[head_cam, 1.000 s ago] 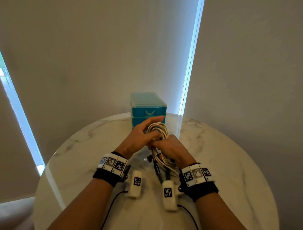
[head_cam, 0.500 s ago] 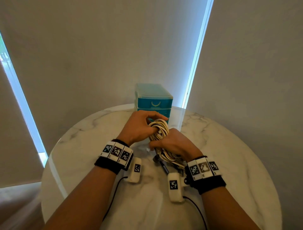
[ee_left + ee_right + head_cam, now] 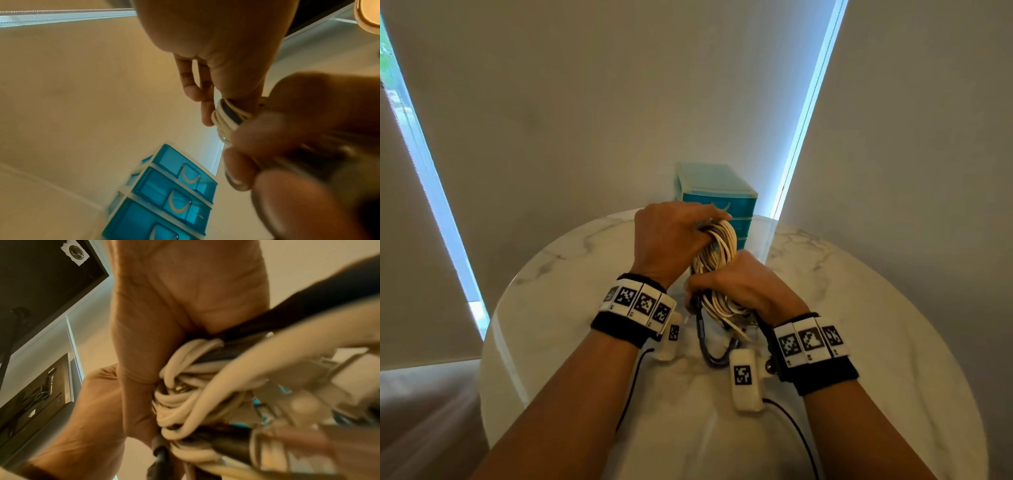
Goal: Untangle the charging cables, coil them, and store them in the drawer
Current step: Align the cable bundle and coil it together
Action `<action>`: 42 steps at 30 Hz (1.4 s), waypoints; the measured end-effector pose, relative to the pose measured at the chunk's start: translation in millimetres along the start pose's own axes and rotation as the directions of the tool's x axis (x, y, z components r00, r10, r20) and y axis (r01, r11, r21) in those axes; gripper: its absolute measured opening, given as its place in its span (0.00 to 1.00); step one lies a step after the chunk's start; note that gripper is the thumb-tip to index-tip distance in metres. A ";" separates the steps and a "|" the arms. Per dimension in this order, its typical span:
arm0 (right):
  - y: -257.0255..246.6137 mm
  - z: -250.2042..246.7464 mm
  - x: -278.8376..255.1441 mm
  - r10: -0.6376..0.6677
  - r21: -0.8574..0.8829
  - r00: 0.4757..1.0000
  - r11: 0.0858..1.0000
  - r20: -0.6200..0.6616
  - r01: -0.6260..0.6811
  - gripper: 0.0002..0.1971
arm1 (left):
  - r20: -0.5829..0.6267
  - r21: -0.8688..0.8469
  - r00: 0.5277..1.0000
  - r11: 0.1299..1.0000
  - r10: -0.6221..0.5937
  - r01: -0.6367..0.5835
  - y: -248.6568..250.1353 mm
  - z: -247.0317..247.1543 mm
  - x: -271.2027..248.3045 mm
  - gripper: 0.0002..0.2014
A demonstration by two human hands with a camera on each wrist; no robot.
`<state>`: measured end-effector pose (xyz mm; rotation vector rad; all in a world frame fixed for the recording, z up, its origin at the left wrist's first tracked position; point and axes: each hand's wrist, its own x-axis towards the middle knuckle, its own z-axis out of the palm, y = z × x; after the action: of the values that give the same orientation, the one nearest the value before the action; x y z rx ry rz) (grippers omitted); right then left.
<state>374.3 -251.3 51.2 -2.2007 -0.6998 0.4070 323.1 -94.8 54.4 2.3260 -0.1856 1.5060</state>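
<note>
A bundle of white cables [image 3: 717,253] with a dark cable [image 3: 705,346] tangled in it is held above the round marble table [image 3: 859,308]. My left hand [image 3: 671,240] grips the top of the coil, fingers curled round the strands. My right hand [image 3: 743,284] grips the bundle's lower part, with loose ends hanging below it. In the left wrist view the cable loops [image 3: 228,116] wrap round my fingers. The right wrist view shows white strands [image 3: 185,395] and a dark cable [image 3: 308,305] pressed into my palm. The teal drawer unit [image 3: 717,192] stands just behind, drawers closed.
The drawer unit [image 3: 170,194] has three drawers with curved handles, seen from low in the left wrist view. It sits at the table's far edge against grey blinds. The table's near and right sides are bare marble.
The left hand closed from extended fingers to a curled grip over the top of the coil. The bundle has risen a little toward the drawer unit, with both hands holding on.
</note>
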 end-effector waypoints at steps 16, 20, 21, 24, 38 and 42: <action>51.0 -37.7 1.8 0.015 0.984 0.999 0.171 0.047 -0.049 0.17 | 0.847 -0.210 0.484 0.699 -0.220 0.684 33.4 41.4 -13.3 0.24; 54.0 -35.7 4.9 0.002 0.974 0.999 0.221 0.050 -0.049 0.16 | 0.854 -0.171 0.476 0.752 -0.210 0.637 22.7 37.3 -11.5 0.22; 54.5 -34.2 6.8 -0.004 0.970 0.999 0.239 0.045 -0.042 0.17 | 0.840 -0.151 0.485 0.756 -0.241 0.637 21.0 36.2 -11.3 0.20; 52.5 -29.3 8.2 -0.006 0.941 1.000 0.339 -0.016 0.018 0.19 | 0.787 -0.127 0.536 0.770 -0.306 0.625 14.4 38.5 -11.9 0.12; 54.4 -40.1 6.7 -0.078 0.936 0.993 0.334 -0.086 0.107 0.20 | 0.900 -0.292 0.383 0.363 -0.210 0.885 25.9 27.3 -9.0 0.23; 56.5 -36.8 10.3 -0.059 0.941 0.994 0.322 -0.090 0.104 0.21 | 0.874 -0.192 0.418 0.613 -0.249 0.766 26.8 34.1 -10.7 0.19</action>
<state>420.4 -297.6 31.6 -0.9914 -0.3537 0.5373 339.7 -133.1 38.5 2.0174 -0.0567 -0.0346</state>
